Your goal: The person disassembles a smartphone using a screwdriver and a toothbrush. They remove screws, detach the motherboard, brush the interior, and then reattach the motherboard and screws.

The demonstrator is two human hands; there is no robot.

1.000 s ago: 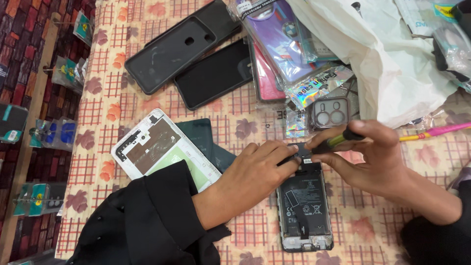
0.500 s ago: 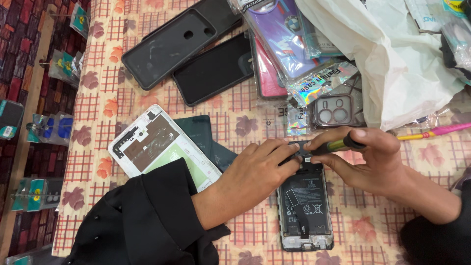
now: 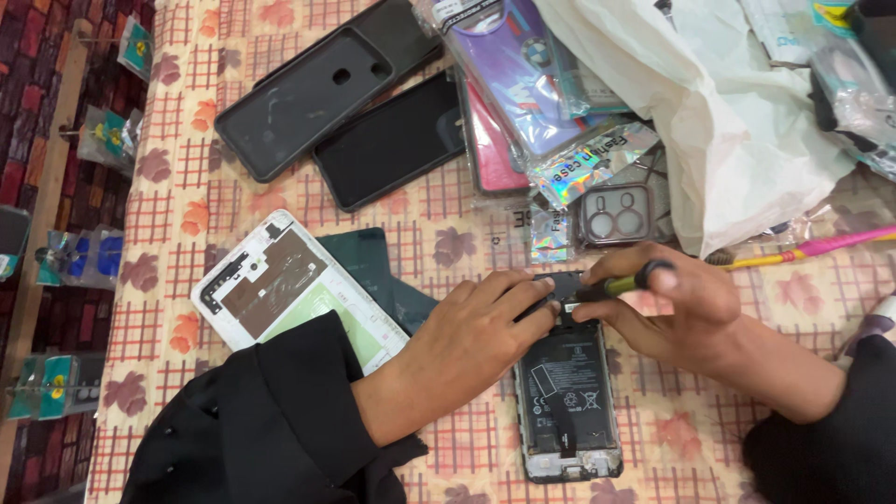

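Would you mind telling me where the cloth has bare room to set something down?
Bare cloth lies left of the white back cover and between the opened phone and the right sleeve. Around the plastic bag it is crowded.

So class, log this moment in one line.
left hand: steadies opened phone | right hand: holds screwdriver at phone top | surface: patterned cloth

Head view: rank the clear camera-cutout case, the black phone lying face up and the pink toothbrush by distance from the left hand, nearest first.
1. Clear camera-cutout case, just above and right of the left hand.
2. Black phone, farther up.
3. Pink toothbrush, far right, beyond the right hand.
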